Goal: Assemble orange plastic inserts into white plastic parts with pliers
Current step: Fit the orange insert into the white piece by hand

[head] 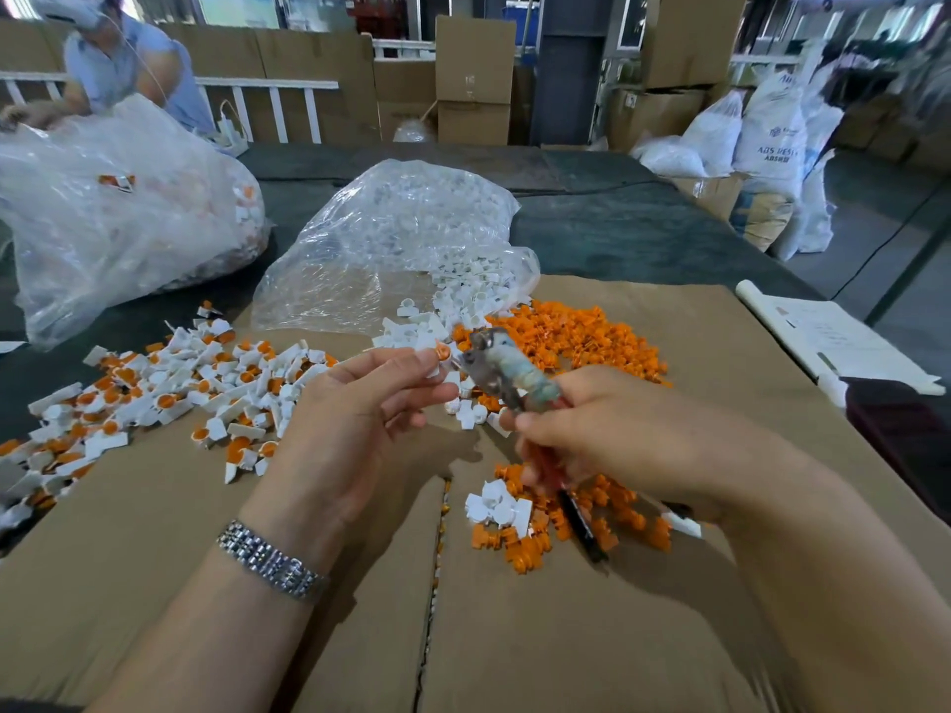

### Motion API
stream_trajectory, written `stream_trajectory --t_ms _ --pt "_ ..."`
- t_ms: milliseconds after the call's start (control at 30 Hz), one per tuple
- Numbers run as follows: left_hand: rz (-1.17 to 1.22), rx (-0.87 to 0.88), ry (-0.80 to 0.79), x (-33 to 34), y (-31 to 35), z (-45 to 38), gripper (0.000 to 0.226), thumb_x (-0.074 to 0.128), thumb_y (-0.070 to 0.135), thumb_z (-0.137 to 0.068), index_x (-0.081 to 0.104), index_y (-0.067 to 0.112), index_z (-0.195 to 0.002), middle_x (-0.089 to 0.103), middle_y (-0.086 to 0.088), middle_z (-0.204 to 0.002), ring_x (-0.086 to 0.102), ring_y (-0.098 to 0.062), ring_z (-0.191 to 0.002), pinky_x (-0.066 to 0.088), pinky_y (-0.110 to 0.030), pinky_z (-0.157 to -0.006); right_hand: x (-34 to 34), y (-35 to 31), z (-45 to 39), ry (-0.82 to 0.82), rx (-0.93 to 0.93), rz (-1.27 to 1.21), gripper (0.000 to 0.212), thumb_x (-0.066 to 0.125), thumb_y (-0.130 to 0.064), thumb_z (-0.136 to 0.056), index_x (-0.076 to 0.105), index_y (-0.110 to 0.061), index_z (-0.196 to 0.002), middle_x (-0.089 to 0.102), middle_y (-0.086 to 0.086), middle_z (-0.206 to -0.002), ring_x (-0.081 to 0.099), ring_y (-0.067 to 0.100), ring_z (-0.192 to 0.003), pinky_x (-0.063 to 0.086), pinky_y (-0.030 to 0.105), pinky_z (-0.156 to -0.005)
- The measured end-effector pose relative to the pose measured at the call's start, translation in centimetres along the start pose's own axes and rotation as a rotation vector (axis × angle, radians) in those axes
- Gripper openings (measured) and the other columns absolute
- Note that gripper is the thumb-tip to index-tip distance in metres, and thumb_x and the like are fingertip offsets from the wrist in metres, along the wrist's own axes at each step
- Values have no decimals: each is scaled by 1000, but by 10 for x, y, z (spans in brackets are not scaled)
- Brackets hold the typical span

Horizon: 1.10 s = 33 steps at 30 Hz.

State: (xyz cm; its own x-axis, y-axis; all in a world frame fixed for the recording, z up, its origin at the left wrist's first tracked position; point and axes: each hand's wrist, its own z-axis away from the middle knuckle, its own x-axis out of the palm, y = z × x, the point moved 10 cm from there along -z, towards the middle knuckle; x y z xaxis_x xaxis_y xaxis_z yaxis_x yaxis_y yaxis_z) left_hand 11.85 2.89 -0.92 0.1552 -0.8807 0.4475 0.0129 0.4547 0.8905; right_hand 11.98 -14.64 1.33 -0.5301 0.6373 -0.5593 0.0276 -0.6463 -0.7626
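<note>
My left hand [360, 403] pinches a small white part with an orange insert [441, 352] between thumb and fingertips above the cardboard. My right hand [607, 434] grips pliers [502, 370] with tape-wrapped jaws and red and black handles; the jaw tips are right next to the held part. A heap of loose orange inserts [576, 337] lies just beyond the hands. Loose white parts [453, 306] spill from a clear bag [396, 239]. A smaller mix of white parts and orange inserts [545, 517] lies under my right hand.
Assembled white-and-orange pieces [170, 398] are spread at the left on the cardboard sheet [514, 635]. A large clear bag [118, 218] stands at far left, with another person [123, 59] behind it. Papers [833, 337] lie at the right edge. Boxes and sacks stand behind.
</note>
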Motion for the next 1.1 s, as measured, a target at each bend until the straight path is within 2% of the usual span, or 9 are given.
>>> stream_trajectory --t_ms 167,267,433,567,633,800,933,1033,1100 --pt "-27 56 22 1 4 1 12 79 14 -74 72 10 -81 75 -9 -80 74 -15 -70 48 -17 -52 17 -13 1 -17 -32 -50 28 52 -28 -104 65 -3 -100 75 14 -96 74 29 -94 57 55 -92" --pt "-54 84 31 1 6 1 10 77 11 -77 69 7 -82 74 -10 -78 72 -15 -66 47 -17 -50 21 -18 4 -12 -37 -28 24 51 -29 -106 62 -9 -99 76 8 -94 75 18 -87 59 48 -88" --pt "-156 110 64 -4 7 3 8 78 10 -81 72 6 -82 74 -15 -77 72 -17 -70 50 -18 -52 24 -21 8 20 -32 43 32 45 -33 -107 60 -9 -93 73 11 -83 67 12 -67 60 39 -78" --pt "-182 103 51 -3 6 2 6 76 8 -84 71 5 -82 73 -13 -74 73 -17 -69 51 -18 -52 27 -23 8 97 -44 97 44 43 -42 -106 57 -4 -90 60 12 -74 61 17 -60 57 52 -76" --pt "-145 74 50 -3 5 2 7 74 5 -85 69 4 -80 72 -11 -70 72 -16 -65 52 -18 -52 28 -24 7 149 -62 136 44 43 -44 -106 56 -6 -87 57 12 -72 55 22 -60 55 53 -72" --pt "-132 22 23 -3 0 2 18 77 12 -71 67 1 -81 70 -13 -70 71 -17 -64 53 -18 -52 25 -20 4 229 -90 254 40 45 -44 -105 52 -14 -80 53 5 -64 48 19 -55 42 39 -53" --pt "-128 -9 14 0 -4 1 20 76 13 -72 69 0 -84 71 -12 -70 71 -17 -63 55 -18 -54 24 -12 4 129 -69 203 49 45 -48 -104 59 -8 -80 60 4 -57 56 18 -51 48 38 -56" --pt "-149 22 65 -6 1 2 10 75 10 -85 70 2 -86 72 -14 -73 72 -17 -67 56 -19 -57 14 -7 10 10 -11 152 63 41 -66 -96 68 -10 -89 73 1 -68 69 13 -61 48 28 -60" --pt "-335 114 162 -19 13 4 11 72 14 -93 72 5 -88 75 -12 -75 70 -13 -64 53 -16 -54 -11 -3 5 93 9 224 59 42 -72 -90 65 -18 -88 72 -2 -75 68 17 -70 55 38 -67"
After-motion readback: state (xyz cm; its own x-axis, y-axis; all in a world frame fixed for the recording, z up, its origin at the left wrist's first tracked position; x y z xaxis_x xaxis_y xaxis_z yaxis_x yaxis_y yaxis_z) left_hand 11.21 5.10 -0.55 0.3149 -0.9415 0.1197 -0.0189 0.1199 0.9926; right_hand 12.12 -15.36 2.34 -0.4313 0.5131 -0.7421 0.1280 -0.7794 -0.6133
